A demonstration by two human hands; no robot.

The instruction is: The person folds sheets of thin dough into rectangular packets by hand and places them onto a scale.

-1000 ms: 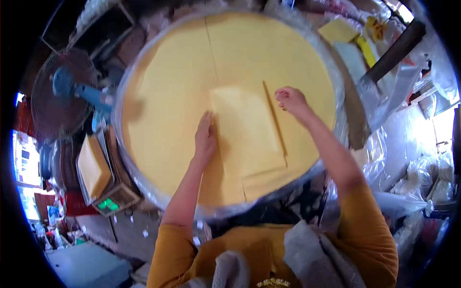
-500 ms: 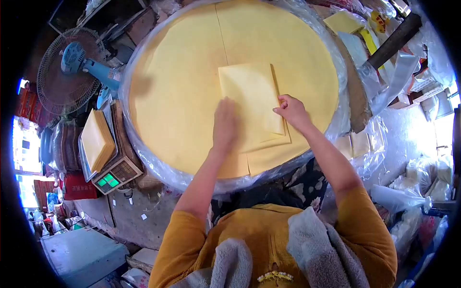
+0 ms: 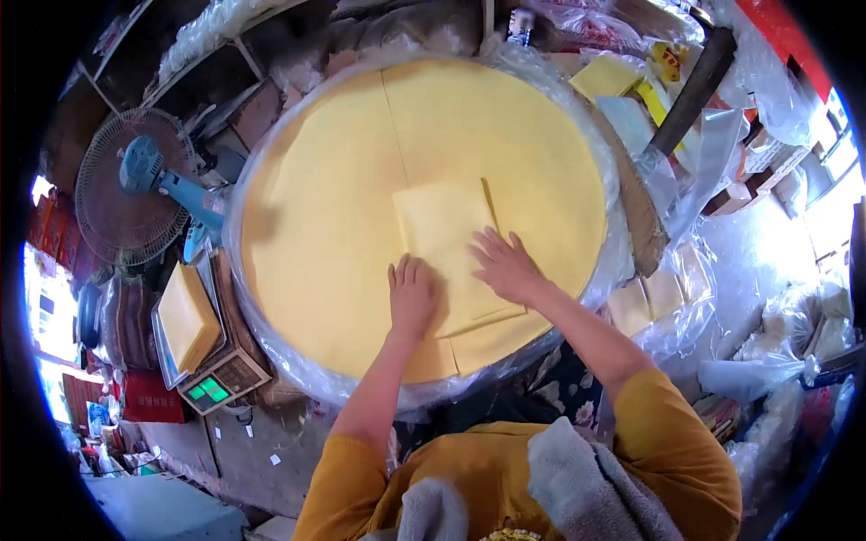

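Note:
A folded yellow sheet (image 3: pixel 442 216) lies on the large round stack of yellow sheets (image 3: pixel 316 198), nearer the front than the back. My right hand (image 3: pixel 505 263) is spread over the folded sheet's right part, fingers apart and palm down. At the folded sheet's left edge rests my left hand (image 3: pixel 415 296), its fingers bent slightly and close together. The folded sheet has layered edges along its right side and at the front. Clear plastic (image 3: pixel 271 338) wraps round the rim of the big stack.
A fan (image 3: pixel 140 185) stands at the left. Below it, a scale (image 3: pixel 221 383) with a green display carries a stack of folded yellow sheets (image 3: pixel 187 316). Plastic-wrapped packets (image 3: pixel 663 293) lie at the right, below a dark bar (image 3: pixel 695 90).
My right hand has opened and moved from the folded sheet's right edge onto its surface. My left hand lies at the left edge. The whole view has shifted slightly.

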